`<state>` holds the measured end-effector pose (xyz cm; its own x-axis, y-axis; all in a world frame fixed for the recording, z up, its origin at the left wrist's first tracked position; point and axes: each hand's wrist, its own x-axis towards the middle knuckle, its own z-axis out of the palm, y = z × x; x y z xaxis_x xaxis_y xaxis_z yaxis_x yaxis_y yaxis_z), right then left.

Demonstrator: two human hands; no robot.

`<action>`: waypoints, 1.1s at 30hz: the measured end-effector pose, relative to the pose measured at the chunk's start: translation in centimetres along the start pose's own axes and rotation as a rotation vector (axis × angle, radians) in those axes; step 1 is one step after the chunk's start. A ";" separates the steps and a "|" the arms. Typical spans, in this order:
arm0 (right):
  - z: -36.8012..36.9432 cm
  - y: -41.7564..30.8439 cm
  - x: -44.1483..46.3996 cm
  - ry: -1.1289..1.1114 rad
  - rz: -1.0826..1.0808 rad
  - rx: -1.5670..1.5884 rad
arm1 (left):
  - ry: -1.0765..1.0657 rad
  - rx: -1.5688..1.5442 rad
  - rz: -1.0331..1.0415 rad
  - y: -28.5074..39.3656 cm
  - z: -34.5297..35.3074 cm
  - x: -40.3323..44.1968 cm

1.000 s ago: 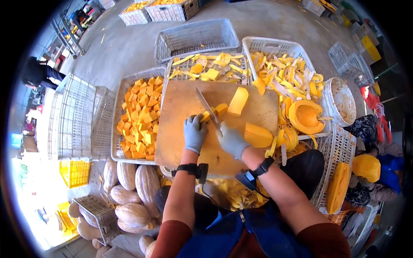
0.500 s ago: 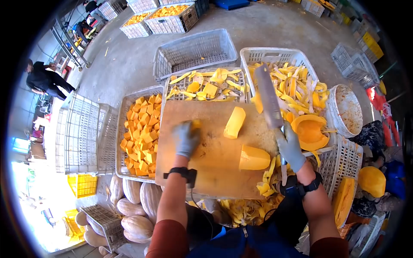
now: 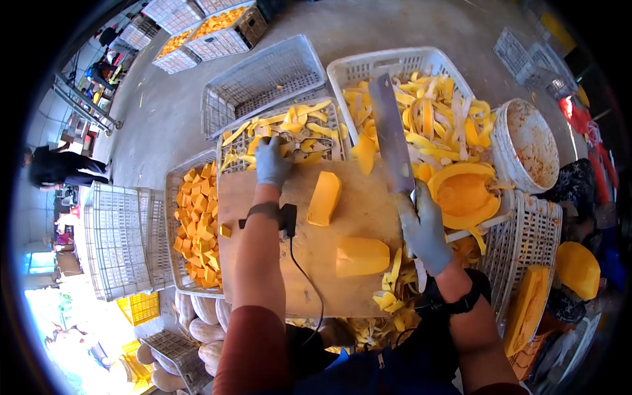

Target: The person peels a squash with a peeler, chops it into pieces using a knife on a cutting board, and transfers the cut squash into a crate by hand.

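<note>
In the head view, the grey-gloved right hand [image 3: 423, 227] is wrapped round the handle of a broad steel knife [image 3: 393, 125]; the grey-gloved left hand [image 3: 272, 161], fingers partly curled, is at a peel-strewn grey plastic crate [image 3: 341, 133], its hold impossible to tell; a long peeled orange pumpkin block [image 3: 324, 199] and a thicker one [image 3: 363, 257] lie on the rectangular brown board [image 3: 359, 295]

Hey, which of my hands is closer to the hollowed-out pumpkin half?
Your right. The right hand, holding the cleaver, is just left of the hollowed-out pumpkin half; the left hand is much farther left, by the far edge of the cutting board.
</note>
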<state>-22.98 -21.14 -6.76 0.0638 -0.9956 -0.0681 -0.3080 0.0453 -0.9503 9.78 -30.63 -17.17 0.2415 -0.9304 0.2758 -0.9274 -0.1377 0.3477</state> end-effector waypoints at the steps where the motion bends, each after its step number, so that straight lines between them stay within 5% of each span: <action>1: -0.2 0.2 0.0 0.014 -0.053 -0.008 | 0.094 -0.031 0.022 -0.4 -0.8 -0.5; 2: -0.3 0.4 0.1 0.023 -0.109 -0.018 | 0.183 -0.066 0.063 -1.2 -2.1 -1.2; 6: -0.7 1.1 0.0 0.004 -0.005 0.022 | 0.166 0.527 -0.300 -1.1 -7.8 -6.2; 10: 0.2 2.1 0.1 0.027 -0.078 0.001 | -0.257 -0.433 -0.048 6.0 -5.7 -9.8; 12: 0.7 2.0 0.0 -0.016 -0.084 -0.023 | -0.177 -0.052 0.063 8.4 -2.3 -12.6; 19: 2.6 1.7 -3.4 -0.296 -0.128 -0.107 | -0.230 -0.116 0.016 2.7 -5.5 -19.4; 25: 6.7 -0.1 -8.9 -0.587 -0.429 -0.325 | -0.081 -0.160 -0.071 -1.2 -10.0 -27.3; 33: 13.1 -1.7 -12.2 -0.473 -0.489 -0.436 | 0.169 -0.323 -0.234 -1.5 -11.0 -31.2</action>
<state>-10.81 -8.01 -8.33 0.6520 -0.7500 0.1112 -0.4771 -0.5198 -0.7086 6.77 2.35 -16.49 0.5032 -0.8143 0.2893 -0.7113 -0.2001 0.6738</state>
